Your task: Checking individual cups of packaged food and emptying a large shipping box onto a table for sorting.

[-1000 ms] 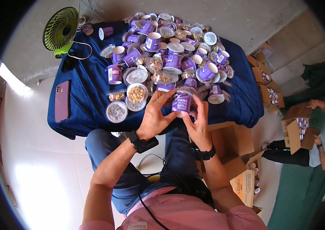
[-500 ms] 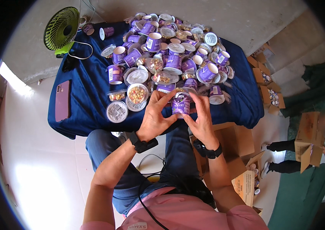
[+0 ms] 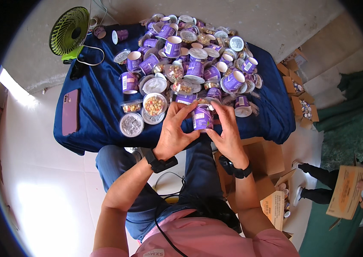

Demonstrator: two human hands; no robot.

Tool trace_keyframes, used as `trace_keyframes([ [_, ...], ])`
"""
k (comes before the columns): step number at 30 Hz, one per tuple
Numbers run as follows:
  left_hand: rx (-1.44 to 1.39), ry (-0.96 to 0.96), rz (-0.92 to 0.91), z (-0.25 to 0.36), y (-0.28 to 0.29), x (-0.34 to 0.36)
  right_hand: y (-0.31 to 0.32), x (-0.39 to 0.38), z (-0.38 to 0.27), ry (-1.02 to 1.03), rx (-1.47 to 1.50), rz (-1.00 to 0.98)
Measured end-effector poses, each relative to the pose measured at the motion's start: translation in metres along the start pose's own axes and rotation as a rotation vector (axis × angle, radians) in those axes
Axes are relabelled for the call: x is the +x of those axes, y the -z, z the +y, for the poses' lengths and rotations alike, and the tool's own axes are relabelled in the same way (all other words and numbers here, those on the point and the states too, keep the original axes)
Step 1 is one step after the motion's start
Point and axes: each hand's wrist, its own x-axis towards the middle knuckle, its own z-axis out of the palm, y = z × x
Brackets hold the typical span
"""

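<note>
A purple yogurt cup (image 3: pixel 203 119) is held upright between my two hands, just past the table's near edge. My left hand (image 3: pixel 173 132) grips it from the left, thumb low and forefinger by the top rim. From the right, my right hand (image 3: pixel 228 133) closes on it the same way. A clear lid with cereal under it shows at the cup's top, partly covered by fingertips. Left of the hands lie a round tub of cereal (image 3: pixel 154 104) and a clear-lidded tub (image 3: pixel 131 124). Behind them rises a heap of purple cups (image 3: pixel 195 69) with lids and cereal packs.
A blue cloth (image 3: pixel 98 92) covers the table. A phone (image 3: pixel 70 111) lies at its left, below a green fan (image 3: pixel 69 32). An open carton (image 3: pixel 269 156) stands by my right leg. At the far right a person carries a cardboard box (image 3: pixel 346 192).
The cup has turned in my fingers, so another side of its label faces me. My hands stay nearly in place. At the right, the person's box has moved nearer and tilted.
</note>
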Motion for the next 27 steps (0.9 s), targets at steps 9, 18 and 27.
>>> trace_keyframes([
  [9,-0.390,0.156,0.066,-0.013,-0.015,-0.004,-0.036,-0.012,0.012,-0.214,0.622,0.192],
  [18,0.000,-0.002,-0.008,-0.007,0.003,0.000,-0.010,-0.002,-0.003,0.006,-0.108,0.059],
  [27,-0.360,0.122,0.074,-0.009,-0.010,-0.004,-0.033,-0.015,0.013,-0.195,0.515,0.204],
])
